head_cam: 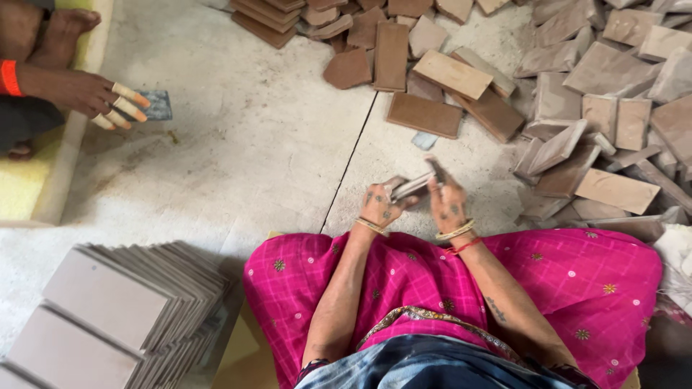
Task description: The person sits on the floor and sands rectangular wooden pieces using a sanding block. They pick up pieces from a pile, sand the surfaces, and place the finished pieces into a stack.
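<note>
I sit on the floor in a pink garment. My left hand (380, 205) and my right hand (448, 204) are raised together in front of my lap, both closed around a small flat brownish tile piece (412, 186) held between them. A dark thin object sticks up from my right hand's fingers; blur hides what it is. Both wrists wear bangles.
A loose heap of brown rectangular tiles (548, 86) covers the floor ahead and to the right. Neat stacks of pale tiles (122, 310) lie at lower left. Another person's hand (86, 94) with taped fingertips rests on a small grey pad (157, 105) at upper left, by a yellow mat (25, 180).
</note>
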A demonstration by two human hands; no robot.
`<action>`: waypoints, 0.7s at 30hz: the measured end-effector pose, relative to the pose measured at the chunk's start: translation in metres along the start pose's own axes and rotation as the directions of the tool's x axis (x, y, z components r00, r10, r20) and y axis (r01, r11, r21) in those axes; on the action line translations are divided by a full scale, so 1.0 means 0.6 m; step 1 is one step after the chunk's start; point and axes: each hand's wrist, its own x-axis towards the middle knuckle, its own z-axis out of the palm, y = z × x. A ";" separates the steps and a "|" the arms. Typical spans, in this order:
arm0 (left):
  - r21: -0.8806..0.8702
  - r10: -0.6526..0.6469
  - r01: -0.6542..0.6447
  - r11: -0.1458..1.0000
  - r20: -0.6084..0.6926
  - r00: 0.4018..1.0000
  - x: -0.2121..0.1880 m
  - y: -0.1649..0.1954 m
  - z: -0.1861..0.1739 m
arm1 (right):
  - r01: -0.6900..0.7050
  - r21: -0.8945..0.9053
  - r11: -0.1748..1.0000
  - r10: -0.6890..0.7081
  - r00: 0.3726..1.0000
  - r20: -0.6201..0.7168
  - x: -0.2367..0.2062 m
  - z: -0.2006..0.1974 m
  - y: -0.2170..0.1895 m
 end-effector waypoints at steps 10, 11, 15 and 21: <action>0.365 -0.059 0.004 0.931 0.141 0.988 -0.015 -0.059 -0.055 | 0.559 -0.092 0.824 -0.566 0.816 -0.119 -0.031 0.102 0.034; 0.297 -0.076 0.034 0.954 0.129 0.989 -0.015 -0.058 -0.061 | 0.515 -0.114 0.850 -0.525 0.846 -0.090 -0.024 0.104 0.049; 0.315 -0.150 0.110 0.943 0.106 0.983 -0.006 -0.055 -0.067 | 0.465 -0.151 0.872 -0.474 0.880 -0.030 -0.009 0.095 0.089; 0.336 -0.291 0.222 0.915 0.172 0.941 -0.003 -0.113 -0.041 | 0.559 0.005 0.829 -0.555 0.823 -0.122 -0.036 0.125 -0.005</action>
